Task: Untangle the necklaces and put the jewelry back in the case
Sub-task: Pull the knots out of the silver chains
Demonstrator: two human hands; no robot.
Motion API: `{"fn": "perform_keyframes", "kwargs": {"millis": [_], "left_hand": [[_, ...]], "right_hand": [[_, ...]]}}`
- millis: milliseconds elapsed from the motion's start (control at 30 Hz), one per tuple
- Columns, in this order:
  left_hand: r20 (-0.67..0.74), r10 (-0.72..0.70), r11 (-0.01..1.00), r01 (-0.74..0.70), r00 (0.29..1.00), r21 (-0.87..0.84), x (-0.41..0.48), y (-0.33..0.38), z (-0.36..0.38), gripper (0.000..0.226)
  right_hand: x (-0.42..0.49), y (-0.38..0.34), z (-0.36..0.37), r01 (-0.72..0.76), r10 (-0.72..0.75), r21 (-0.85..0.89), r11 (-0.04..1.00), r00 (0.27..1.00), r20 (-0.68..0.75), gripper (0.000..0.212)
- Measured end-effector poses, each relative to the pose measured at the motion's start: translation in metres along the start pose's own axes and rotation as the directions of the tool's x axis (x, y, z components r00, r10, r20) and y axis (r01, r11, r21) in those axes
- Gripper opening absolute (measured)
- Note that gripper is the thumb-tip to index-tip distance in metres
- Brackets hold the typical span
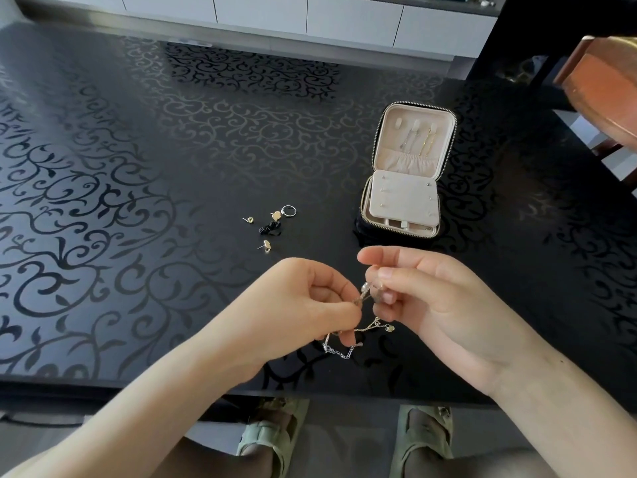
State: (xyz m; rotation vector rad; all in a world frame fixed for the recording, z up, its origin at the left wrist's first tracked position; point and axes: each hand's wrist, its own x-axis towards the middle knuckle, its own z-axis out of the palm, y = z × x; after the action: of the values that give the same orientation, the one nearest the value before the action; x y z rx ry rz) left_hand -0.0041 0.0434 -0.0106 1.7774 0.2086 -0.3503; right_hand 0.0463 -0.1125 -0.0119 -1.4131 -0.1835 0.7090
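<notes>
Head view: tangled necklaces [358, 331] held above the near edge of the table [138, 236], pinched between left hand [310, 298] and right hand [424, 298]; untangling apparently in hand, next needing gentle teasing apart before the open case [406, 174], right of middle.

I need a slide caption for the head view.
Left hand and right hand pinch tangled necklaces; jewelry case open behind.

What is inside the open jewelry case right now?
In the jewelry case lid, thin chains hang from tabs into a gathered pocket. A beige earring panel with small studs covers the base; only a front strip of compartments shows, their contents hidden.
</notes>
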Motion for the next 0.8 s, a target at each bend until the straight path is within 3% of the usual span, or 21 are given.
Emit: {"fn": "perform_keyframes", "kwargs": {"millis": [233,400,667,800], "left_hand": [[0.024,0.024,0.996,-0.026,0.999,0.084,0.001,-0.005,-0.006,0.010],[0.075,0.051,0.998,-0.054,0.996,0.029,0.002,-0.007,-0.008,0.012],[0.090,0.053,0.995,-0.045,0.994,-0.091,0.000,-0.004,-0.010,0.015],[0.125,0.041,0.982,-0.018,0.991,-0.186,0.001,-0.002,-0.010,0.015]], "right_hand": [[0.001,-0.002,-0.003,-0.089,0.080,0.123,0.988,0.994,0.078,0.020],[0.002,-0.001,-0.005,-0.091,0.080,0.103,0.990,0.991,0.109,0.024],[0.002,-0.001,-0.004,-0.073,0.078,-0.060,0.996,0.994,0.082,0.024],[-0.001,0.001,-0.001,0.041,-0.032,-0.345,0.938,0.999,0.033,0.019]]}}
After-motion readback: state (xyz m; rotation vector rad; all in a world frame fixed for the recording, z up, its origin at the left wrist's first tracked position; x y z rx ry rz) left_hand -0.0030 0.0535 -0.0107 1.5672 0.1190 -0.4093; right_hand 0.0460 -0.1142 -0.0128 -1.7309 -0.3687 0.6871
